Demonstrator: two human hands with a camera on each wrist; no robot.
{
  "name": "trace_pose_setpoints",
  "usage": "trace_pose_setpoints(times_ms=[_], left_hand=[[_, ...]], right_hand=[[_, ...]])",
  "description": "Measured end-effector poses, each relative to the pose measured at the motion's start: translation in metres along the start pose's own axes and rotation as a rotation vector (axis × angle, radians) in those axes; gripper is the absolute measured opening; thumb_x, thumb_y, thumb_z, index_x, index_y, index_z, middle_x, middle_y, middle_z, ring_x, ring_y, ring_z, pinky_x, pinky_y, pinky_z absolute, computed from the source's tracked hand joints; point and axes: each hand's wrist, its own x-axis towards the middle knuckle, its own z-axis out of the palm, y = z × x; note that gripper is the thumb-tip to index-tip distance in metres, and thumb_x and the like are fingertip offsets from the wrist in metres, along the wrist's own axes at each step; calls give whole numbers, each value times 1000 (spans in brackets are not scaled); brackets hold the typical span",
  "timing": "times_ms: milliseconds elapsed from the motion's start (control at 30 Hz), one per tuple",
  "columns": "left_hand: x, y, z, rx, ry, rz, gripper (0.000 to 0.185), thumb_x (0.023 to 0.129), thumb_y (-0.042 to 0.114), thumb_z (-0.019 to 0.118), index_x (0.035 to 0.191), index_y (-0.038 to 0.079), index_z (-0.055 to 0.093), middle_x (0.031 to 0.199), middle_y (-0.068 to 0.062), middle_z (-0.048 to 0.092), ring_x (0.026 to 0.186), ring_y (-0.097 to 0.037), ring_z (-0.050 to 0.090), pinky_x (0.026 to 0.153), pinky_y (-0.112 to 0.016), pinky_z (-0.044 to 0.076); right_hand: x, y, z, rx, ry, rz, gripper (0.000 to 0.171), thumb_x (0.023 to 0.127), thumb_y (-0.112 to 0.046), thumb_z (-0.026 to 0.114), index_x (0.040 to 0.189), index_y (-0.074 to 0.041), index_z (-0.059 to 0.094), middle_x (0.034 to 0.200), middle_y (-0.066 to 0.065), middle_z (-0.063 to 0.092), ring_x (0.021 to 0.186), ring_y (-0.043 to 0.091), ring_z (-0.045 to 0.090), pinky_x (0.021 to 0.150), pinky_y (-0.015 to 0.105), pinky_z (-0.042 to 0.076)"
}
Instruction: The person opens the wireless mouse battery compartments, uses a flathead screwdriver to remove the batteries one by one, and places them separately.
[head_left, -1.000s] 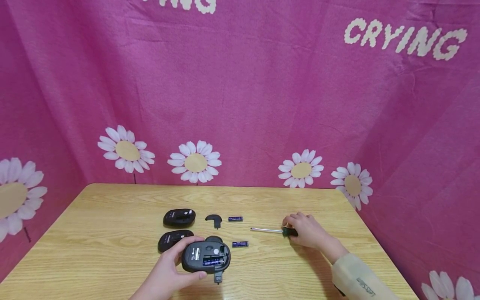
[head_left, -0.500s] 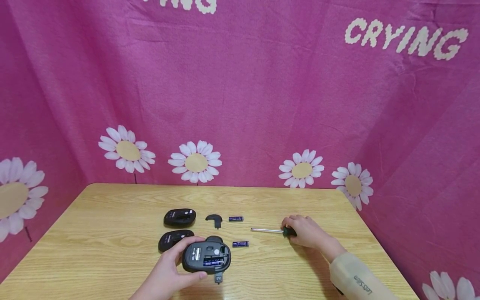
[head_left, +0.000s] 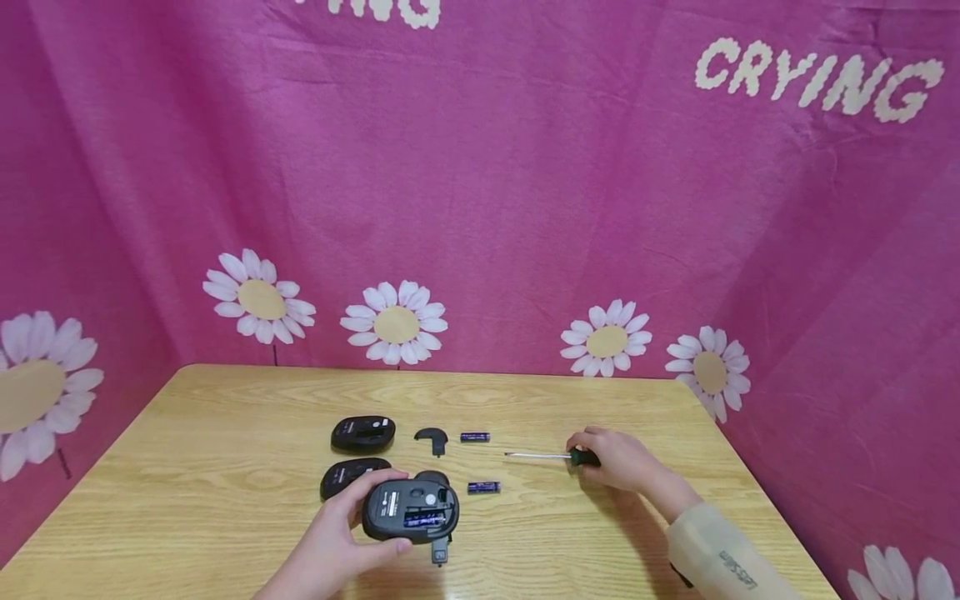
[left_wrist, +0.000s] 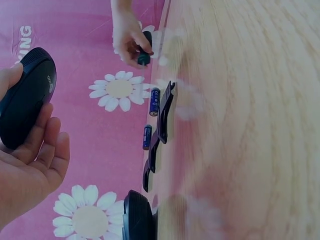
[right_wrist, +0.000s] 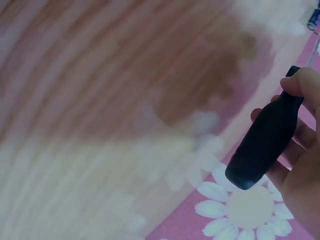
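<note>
My left hand (head_left: 333, 533) holds a black computer mouse (head_left: 393, 527) by its sides above the table, underside up. In its uncovered compartment lies a blue battery (head_left: 424, 519). In the left wrist view, the thumb and fingers grip the mouse (left_wrist: 32, 97) by its edges. My right hand (head_left: 618, 460) grips the dark handle of a screwdriver (head_left: 540, 456), its metal shaft pointing left. The right wrist view shows the screwdriver handle (right_wrist: 265, 140) between thumb and fingers. Past the held mouse's near edge shows a dark battery cover (head_left: 439, 552), partly hidden.
Two more black mice, a far one (head_left: 363, 432) and a nearer one (head_left: 348, 475), lie underside up on the wooden table (head_left: 225, 500). To their right are a curved battery cover (head_left: 432, 437), a far battery (head_left: 475, 437) and a near battery (head_left: 483, 487). A pink curtain (head_left: 480, 183) hangs behind.
The head view has shifted slightly. The mouse in my left hand is tilted a little differently, and the screwdriver in my right hand has shifted very slightly. Both grips are unchanged.
</note>
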Motion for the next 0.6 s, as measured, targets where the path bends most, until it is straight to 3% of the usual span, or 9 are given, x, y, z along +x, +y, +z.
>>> trace_pose_setpoints(times_ms=[167, 300, 433, 600], left_hand=[[1, -2, -1, 13, 28, 10, 68, 66, 32, 85, 126, 25, 54, 131, -5, 53, 119, -25, 49, 102, -52, 40], [3, -6, -2, 12, 43, 27, 66, 67, 30, 85, 125, 25, 54, 130, -4, 54, 121, -25, 49, 101, -51, 40], [6, -10, -3, 14, 51, 40, 64, 68, 26, 85, 124, 24, 55, 128, -6, 55, 117, -25, 51, 99, -46, 43], [9, -12, -4, -4, 62, 9, 65, 68, 25, 85, 125, 22, 54, 128, -8, 55, 114, -24, 53, 98, -43, 44]], right_hand=[[3, -2, -13, 3, -2, 8, 28, 76, -16, 77, 101, -16, 65, 86, -3, 59, 71, 10, 54, 61, 32, 50], [5, -5, -26, 14, -12, 22, 29, 77, -11, 75, 103, -17, 64, 90, -2, 60, 75, 13, 57, 60, 33, 50], [7, -9, -37, 7, 22, 8, 31, 74, -8, 72, 103, -17, 64, 90, -5, 60, 73, 10, 55, 58, 29, 48], [9, -15, -52, 9, 80, -43, 33, 71, -7, 69, 102, -16, 65, 88, -5, 61, 72, 8, 53, 60, 28, 48]])
